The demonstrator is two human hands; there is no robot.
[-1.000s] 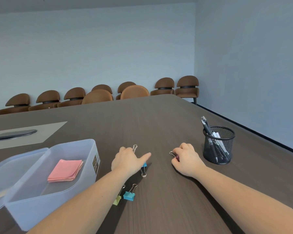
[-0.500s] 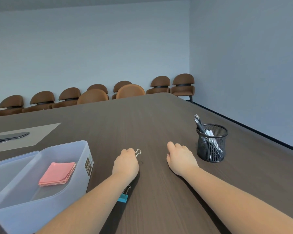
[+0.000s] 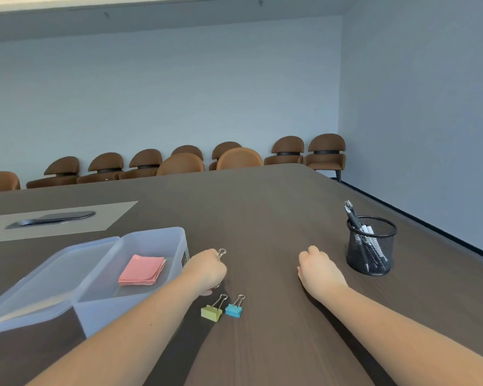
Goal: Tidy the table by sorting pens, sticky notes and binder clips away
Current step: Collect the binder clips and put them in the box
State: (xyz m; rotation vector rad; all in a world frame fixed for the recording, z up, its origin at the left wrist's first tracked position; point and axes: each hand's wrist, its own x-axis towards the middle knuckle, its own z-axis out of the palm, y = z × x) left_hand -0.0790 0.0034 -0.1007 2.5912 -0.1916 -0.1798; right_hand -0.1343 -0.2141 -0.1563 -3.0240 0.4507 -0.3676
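Two binder clips, a green clip (image 3: 211,312) and a blue clip (image 3: 233,309), lie side by side on the dark table (image 3: 262,218), with open tabletop beyond them. The left hand (image 3: 208,270) is curled into a fist around a held clip (image 3: 221,252), its wire loop poking out, beside the plastic box (image 3: 162,238) holding pink sticky notes (image 3: 142,270). The box label is too blurred to read. The right hand (image 3: 319,270) rests knuckles-up, fingers curled under; whether it holds anything is unclear. Pens (image 3: 353,218) stand in a mesh cup (image 3: 371,246) near the table's right edge.
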